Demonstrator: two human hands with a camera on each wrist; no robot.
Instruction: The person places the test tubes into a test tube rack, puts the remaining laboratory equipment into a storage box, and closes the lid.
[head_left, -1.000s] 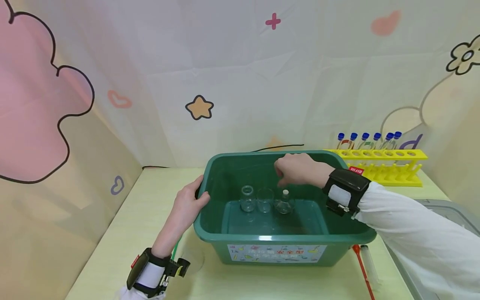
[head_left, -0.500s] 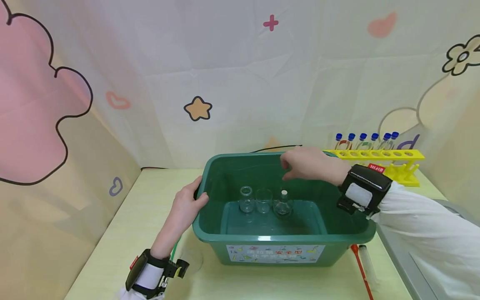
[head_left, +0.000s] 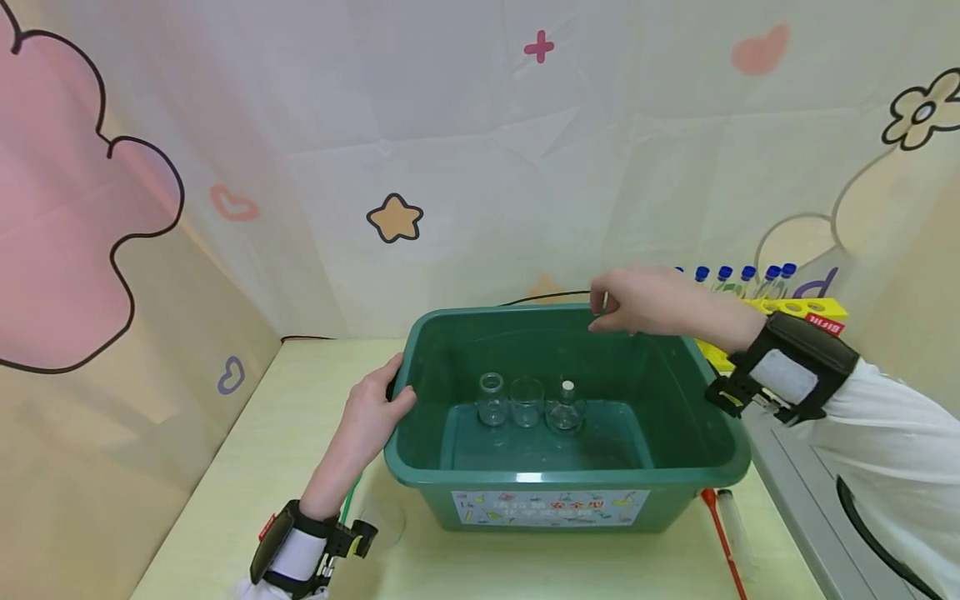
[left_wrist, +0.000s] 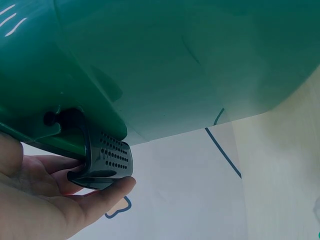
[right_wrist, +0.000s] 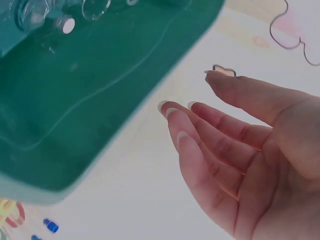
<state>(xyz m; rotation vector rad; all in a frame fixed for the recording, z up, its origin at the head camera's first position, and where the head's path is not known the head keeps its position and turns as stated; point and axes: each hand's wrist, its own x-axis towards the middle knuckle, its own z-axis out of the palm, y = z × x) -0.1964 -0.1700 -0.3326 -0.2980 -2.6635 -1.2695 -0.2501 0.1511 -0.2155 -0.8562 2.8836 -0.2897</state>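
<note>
A green plastic bin [head_left: 600, 477] stands on the table. My left hand [head_left: 375, 404] grips its left end, thumb over the rim and fingers about the black handle [left_wrist: 112, 160], as the left wrist view shows. Over the back right rim hangs my right hand [head_left: 648, 302], fingers loosely bent and holding nothing; its bare palm faces the right wrist camera. On the bin's floor, side by side, are a clear glass bottle [head_left: 492, 404], a clear beaker [head_left: 527, 408] and a round flask [head_left: 566, 415] with a pale stopper.
Behind my right arm is a yellow test tube rack [head_left: 810, 307] with several blue-capped tubes. A red dropper-like stick [head_left: 722, 533] and a clear tube [head_left: 735, 529] lie at front right. A grey lid or tray [head_left: 783, 500] sits at the right edge.
My right hand has risen from inside the bin and moved right, up to the back rim. My left hand and the glassware have stayed put.
</note>
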